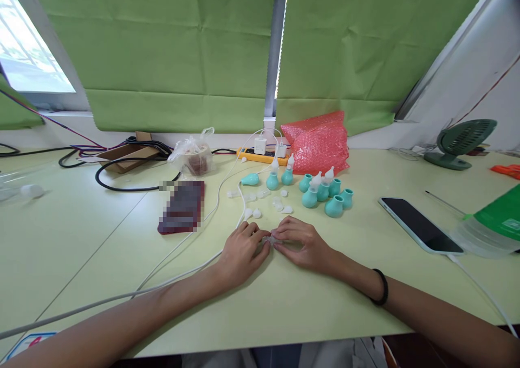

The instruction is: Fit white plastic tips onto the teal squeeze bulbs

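Observation:
My left hand (pixel 242 251) and my right hand (pixel 303 243) meet over the table, fingertips nearly touching. Both pinch a small clear plastic piece (pixel 268 239) between them; the fingers cover much of it. Just beyond lie loose clear plastic parts (pixel 251 197) and small white tips (pixel 287 210). Farther right stands a group of teal squeeze bulbs (pixel 333 207), some with open necks and others topped with clear parts and white tips. Two bulbs with tips, one being the upright teal bulb (pixel 272 181), stand farther back. Beside them a teal bulb (pixel 250 179) lies on its side.
A white cable (pixel 179 277) runs under my left forearm. On the right are a phone (pixel 418 224), a green-labelled container (pixel 498 222) and a fan (pixel 459 143). Pink bubble wrap (pixel 317 146), a power strip (pixel 254 156), a bagged tape roll (pixel 197 159) and a dark red-edged object (pixel 182 208) lie farther back.

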A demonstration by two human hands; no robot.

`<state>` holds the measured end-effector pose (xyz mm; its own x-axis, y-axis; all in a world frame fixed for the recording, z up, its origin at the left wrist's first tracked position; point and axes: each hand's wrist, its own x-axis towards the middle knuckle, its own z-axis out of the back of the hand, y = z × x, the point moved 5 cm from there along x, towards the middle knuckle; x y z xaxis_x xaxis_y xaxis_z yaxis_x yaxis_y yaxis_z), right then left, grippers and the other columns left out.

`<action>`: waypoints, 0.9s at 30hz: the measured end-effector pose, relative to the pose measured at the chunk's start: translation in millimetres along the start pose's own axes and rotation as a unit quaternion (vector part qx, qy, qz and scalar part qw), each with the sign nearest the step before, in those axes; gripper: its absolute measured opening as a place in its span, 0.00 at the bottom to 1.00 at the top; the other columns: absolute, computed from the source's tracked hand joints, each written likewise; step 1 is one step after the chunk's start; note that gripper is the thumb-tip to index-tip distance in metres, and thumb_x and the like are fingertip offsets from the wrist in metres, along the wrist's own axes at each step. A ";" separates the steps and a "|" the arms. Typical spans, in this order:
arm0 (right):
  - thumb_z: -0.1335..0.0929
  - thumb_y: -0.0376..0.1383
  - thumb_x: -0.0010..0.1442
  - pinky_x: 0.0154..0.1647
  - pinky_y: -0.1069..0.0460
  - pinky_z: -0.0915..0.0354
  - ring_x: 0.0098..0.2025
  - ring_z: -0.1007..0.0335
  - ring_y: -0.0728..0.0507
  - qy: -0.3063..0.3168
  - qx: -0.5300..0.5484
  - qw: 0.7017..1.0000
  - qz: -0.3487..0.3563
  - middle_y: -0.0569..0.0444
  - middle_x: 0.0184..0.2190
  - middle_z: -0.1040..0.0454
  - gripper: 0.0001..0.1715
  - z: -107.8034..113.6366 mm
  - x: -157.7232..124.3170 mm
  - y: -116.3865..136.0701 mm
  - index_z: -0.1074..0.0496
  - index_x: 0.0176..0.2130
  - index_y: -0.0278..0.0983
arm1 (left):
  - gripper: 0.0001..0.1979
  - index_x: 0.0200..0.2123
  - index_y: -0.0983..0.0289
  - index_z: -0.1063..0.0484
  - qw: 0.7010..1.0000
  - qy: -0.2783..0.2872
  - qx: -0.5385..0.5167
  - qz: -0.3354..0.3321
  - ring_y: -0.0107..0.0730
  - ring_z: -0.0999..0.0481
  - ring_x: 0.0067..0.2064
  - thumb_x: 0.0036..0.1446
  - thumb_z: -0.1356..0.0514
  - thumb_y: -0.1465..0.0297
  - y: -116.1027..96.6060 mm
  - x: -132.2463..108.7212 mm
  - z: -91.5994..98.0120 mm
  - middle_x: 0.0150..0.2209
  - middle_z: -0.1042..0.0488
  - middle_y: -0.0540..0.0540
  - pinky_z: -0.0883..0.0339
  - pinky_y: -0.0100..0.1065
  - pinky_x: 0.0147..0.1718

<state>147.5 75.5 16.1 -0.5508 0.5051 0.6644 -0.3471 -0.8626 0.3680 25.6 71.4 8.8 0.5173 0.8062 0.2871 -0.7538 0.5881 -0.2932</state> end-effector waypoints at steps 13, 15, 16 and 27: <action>0.34 0.32 0.50 0.33 0.50 0.35 0.32 0.34 0.45 0.044 -0.027 0.999 -0.018 0.53 0.27 0.27 0.10 -5.6 -3.1 -6.2 0.32 0.36 0.38 | 0.14 0.36 0.64 0.30 1.000 0.006 -0.002 0.004 0.35 0.34 0.36 0.57 0.55 0.70 0.0 2.0 0.5 0.32 0.32 0.56 0.37 0.35 0.34; 0.33 0.33 0.49 0.32 0.51 0.35 0.32 0.34 0.46 0.042 -0.017 0.998 -0.037 0.53 0.27 0.28 0.13 -6.2 -4.7 -8.9 0.32 0.38 0.37 | 0.14 0.35 0.64 0.30 1.000 0.009 0.002 0.002 0.35 0.34 0.36 0.57 0.55 0.71 -0.3 1.7 0.7 0.32 0.32 0.56 0.37 0.36 0.35; 0.33 0.33 0.48 0.32 0.51 0.35 0.32 0.33 0.46 0.037 -0.009 0.998 -0.050 0.52 0.27 0.28 0.13 -6.0 -5.5 -10.3 0.32 0.38 0.37 | 0.14 0.35 0.64 0.30 1.000 0.009 0.002 0.001 0.36 0.35 0.37 0.57 0.54 0.70 -0.5 1.3 0.8 0.32 0.32 0.56 0.37 0.36 0.35; 0.31 0.34 0.46 0.32 0.54 0.36 0.30 0.33 0.48 0.029 0.034 0.992 -0.114 0.53 0.28 0.28 0.11 -2.3 -3.3 -13.0 0.30 0.34 0.36 | 0.11 0.36 0.64 0.32 1.000 0.023 0.005 -0.015 0.37 0.36 0.38 0.55 0.50 0.67 0.4 0.0 -1.9 0.33 0.33 0.56 0.37 0.36 0.35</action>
<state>152.1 85.1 7.6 -0.5070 0.6867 0.5209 -0.4169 -0.7244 0.5491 26.1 71.8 7.0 0.5581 0.7900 0.2539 -0.7408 0.6122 -0.2763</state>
